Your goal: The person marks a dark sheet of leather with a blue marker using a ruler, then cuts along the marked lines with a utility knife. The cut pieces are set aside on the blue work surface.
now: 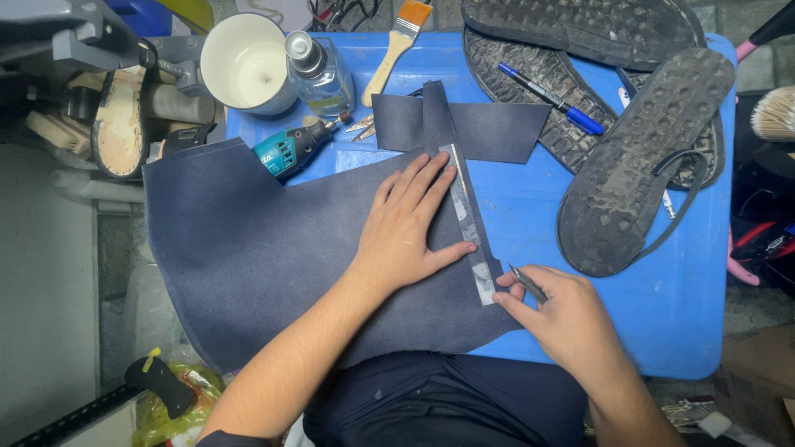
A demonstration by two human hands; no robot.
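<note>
Left hand [410, 232] pressed flat, fingers spread, on navy leather sheet [257, 257] w/ metal ruler [465, 217] along its right edge; right hand [571, 319] pinching knife [527, 284] at ruler's near end; ruler slip = crooked cut, nicked thumb

Shoe soles [638, 165], paintbrush [397, 45], white cup [244, 62]

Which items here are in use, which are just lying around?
In use: left hand pressing ruler on navy fabric; right hand holding knife at the ruler's near end.

Idle: soles, pen, brush, rotary tool, bottle, cup.
</note>
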